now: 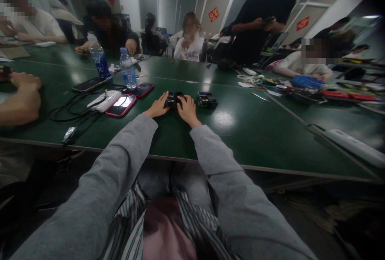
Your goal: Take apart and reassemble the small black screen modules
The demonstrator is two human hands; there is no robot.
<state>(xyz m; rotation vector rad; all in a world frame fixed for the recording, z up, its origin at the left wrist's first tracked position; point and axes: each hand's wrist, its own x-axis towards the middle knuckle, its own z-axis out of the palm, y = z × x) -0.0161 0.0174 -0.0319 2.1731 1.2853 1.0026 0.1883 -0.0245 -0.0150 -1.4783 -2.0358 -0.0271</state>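
Both my arms in grey sleeves reach out over a dark green table [252, 131]. My left hand [157, 107] and my right hand [187, 109] meet on a small black device [173, 98] lying on the table. The fingers of both hands curl onto it from either side. A second, similar black device [207, 99] sits just to the right of my right hand, untouched.
Left of my hands lie phones in red cases [122, 105], a white power bank [104, 101] with black cables, another phone [89, 84] and two water bottles [128, 69]. A co-worker's forearm [19, 101] rests at the far left. Several people sit or stand around the table; tools and clutter [303, 85] lie at right.
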